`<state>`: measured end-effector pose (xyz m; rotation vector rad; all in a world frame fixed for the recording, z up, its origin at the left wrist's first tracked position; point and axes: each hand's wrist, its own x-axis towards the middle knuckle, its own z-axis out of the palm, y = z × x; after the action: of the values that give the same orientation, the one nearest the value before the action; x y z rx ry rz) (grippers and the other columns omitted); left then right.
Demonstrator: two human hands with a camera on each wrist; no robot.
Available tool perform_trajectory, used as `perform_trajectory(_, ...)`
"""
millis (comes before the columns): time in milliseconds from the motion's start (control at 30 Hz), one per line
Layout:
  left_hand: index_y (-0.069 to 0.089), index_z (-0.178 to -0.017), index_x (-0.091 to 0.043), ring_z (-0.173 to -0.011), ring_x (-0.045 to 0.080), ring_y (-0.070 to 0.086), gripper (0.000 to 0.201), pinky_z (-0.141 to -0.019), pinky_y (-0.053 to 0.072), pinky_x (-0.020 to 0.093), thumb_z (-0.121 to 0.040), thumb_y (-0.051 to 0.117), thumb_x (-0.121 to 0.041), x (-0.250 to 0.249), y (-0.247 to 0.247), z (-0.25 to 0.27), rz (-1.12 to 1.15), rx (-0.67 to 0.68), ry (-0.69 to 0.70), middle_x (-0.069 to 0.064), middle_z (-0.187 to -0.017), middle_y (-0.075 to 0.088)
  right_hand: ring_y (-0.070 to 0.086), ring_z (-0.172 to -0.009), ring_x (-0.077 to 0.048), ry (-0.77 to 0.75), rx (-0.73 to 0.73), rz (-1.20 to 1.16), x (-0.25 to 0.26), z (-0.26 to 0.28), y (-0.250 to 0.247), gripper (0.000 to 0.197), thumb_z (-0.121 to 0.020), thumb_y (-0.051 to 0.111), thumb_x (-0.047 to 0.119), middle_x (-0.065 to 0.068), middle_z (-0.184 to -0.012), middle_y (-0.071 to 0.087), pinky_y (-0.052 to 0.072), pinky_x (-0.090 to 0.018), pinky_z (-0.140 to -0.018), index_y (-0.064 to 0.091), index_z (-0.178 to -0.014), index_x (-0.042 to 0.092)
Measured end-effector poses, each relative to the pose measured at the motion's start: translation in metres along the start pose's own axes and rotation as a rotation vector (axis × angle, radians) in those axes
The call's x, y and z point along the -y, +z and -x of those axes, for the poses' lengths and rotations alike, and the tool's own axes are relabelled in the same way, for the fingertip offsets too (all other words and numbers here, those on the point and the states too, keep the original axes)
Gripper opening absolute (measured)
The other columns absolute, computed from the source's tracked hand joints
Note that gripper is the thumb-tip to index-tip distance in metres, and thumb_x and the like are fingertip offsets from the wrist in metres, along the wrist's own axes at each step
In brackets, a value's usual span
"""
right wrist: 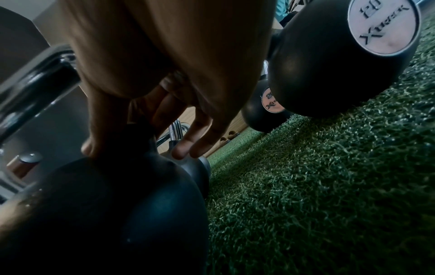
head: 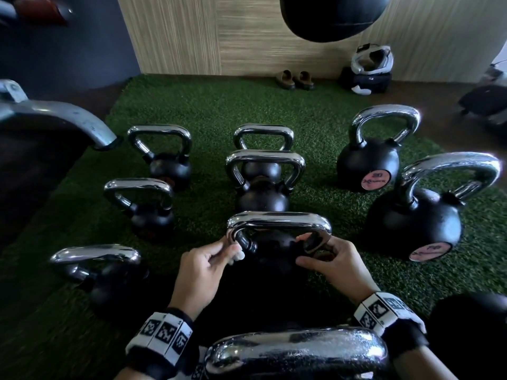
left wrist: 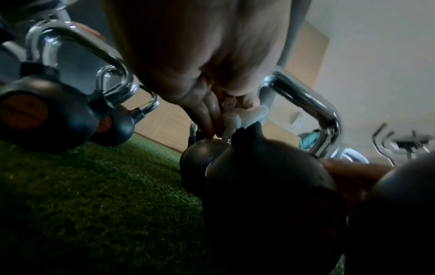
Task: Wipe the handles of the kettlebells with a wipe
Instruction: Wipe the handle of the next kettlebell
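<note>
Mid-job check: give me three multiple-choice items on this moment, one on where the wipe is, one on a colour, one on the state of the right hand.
1. Where is the wipe?
A. on the turf
B. in the left hand, at the handle's left leg
C. draped over the top bar

2. What colour are the weight discs on the two big kettlebells at right?
A. pink
B. blue
C. green

3. What is the right hand doing?
A. hanging idle
B. resting flat on the turf
C. gripping the handle's right leg

Answers: B, the left hand pinches the white wipe against the handle; A, the disc is pink; C, the right hand curls round the leg.
</note>
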<state>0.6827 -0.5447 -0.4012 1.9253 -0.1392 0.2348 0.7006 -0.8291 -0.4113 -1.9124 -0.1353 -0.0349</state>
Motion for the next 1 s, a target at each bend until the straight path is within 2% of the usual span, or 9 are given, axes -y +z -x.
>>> perform_trajectory(100,0.083,-0.085,-0.024,-0.072,0.0,0.072,0.017,-0.073,0.048,0.004,-0.095,0.069,-0.028,-0.002,0.006,-0.011,-0.091,-0.058,0.046,-0.023,-0.075,0.075,0.075,-0.096,-0.006,0.008,0.018,0.069,-0.001,0.011,-0.007,0.038,-0.069,0.094,0.023,0.013,-0.097,0.08,0.057,-0.039,-0.096,0.079,-0.102,0.036)
perform_trajectory(167,0.083,-0.084,-0.023,-0.07,-0.011,0.067,0.016,-0.069,0.048,0.005,-0.094,0.072,-0.03,0.001,0.013,-0.028,-0.131,-0.105,0.049,-0.028,-0.069,0.072,0.073,-0.092,0.0,-0.009,0.016,0.164,-0.004,0.02,-0.012,0.033,-0.071,0.093,0.023,0.019,-0.096,0.078,0.055,-0.031,-0.09,0.08,-0.097,0.039)
perform_trajectory(233,0.082,-0.084,-0.018,-0.067,-0.014,0.063,0.021,-0.065,0.05,0.014,-0.094,0.073,-0.033,0.005,0.021,-0.05,-0.224,-0.116,0.056,-0.017,-0.07,0.075,0.071,-0.093,0.003,-0.048,0.029,0.244,-0.004,0.03,-0.012,0.032,-0.075,0.09,0.021,0.019,-0.097,0.077,0.053,-0.024,-0.088,0.08,-0.096,0.043)
perform_trajectory(333,0.083,-0.095,-0.02,-0.074,-0.007,0.068,0.017,-0.073,0.056,0.026,-0.094,0.073,-0.034,0.001,0.036,-0.079,-0.246,-0.054,0.032,-0.006,-0.08,0.079,0.068,-0.092,0.007,-0.099,0.05,0.356,0.002,0.037,-0.006,0.039,-0.076,0.086,0.016,0.019,-0.099,0.074,0.053,-0.017,-0.089,0.078,-0.103,0.043)
perform_trajectory(433,0.083,-0.1,-0.02,-0.07,-0.013,0.065,0.016,-0.077,0.056,0.021,-0.095,0.072,-0.03,-0.002,0.045,-0.091,-0.171,0.011,0.018,-0.008,-0.075,0.079,0.069,-0.09,0.009,-0.136,0.106,0.397,0.011,0.03,-0.005,0.045,-0.078,0.082,0.014,0.024,-0.096,0.074,0.054,-0.014,-0.086,0.076,-0.103,0.052)
perform_trajectory(567,0.081,-0.107,-0.018,-0.083,-0.005,0.07,0.017,-0.088,0.053,0.02,-0.097,0.069,-0.025,0.005,0.037,-0.089,-0.094,0.17,-0.027,-0.012,-0.079,0.078,0.065,-0.095,0.015,-0.172,0.096,0.363,0.023,0.002,-0.011,0.036,-0.08,0.084,0.015,0.038,-0.091,0.07,0.044,-0.003,-0.086,0.076,-0.09,0.05)
perform_trajectory(700,0.08,-0.109,-0.012,-0.087,-0.013,0.069,0.018,-0.086,0.053,0.01,-0.092,0.075,-0.01,0.005,0.037,-0.073,-0.115,0.082,0.032,-0.031,-0.08,0.071,0.063,-0.118,0.001,-0.025,0.179,0.2,0.004,-0.034,0.004,0.052,-0.067,0.083,0.057,0.023,-0.126,0.067,0.052,-0.03,-0.102,0.063,-0.115,0.063)
perform_trajectory(833,0.081,-0.107,-0.011,-0.077,-0.018,0.065,0.017,-0.076,0.046,0.0,-0.091,0.075,-0.01,-0.008,0.044,-0.084,-0.12,0.028,0.004,-0.009,-0.083,0.08,0.062,-0.124,-0.005,0.025,0.275,0.161,-0.022,-0.044,0.014,0.068,-0.076,0.083,0.055,0.018,-0.131,0.068,0.05,-0.047,-0.109,0.058,-0.138,0.044)
perform_trajectory(1000,0.078,-0.092,-0.03,-0.088,0.013,0.078,0.01,-0.084,0.062,0.033,-0.097,0.071,-0.027,-0.027,0.049,-0.093,0.107,-0.082,0.031,-0.005,-0.084,0.08,0.063,-0.122,-0.002,0.02,0.221,0.14,-0.02,-0.036,0.017,0.063,-0.081,0.08,0.052,0.016,-0.13,0.069,0.049,-0.044,-0.11,0.06,-0.139,0.036)
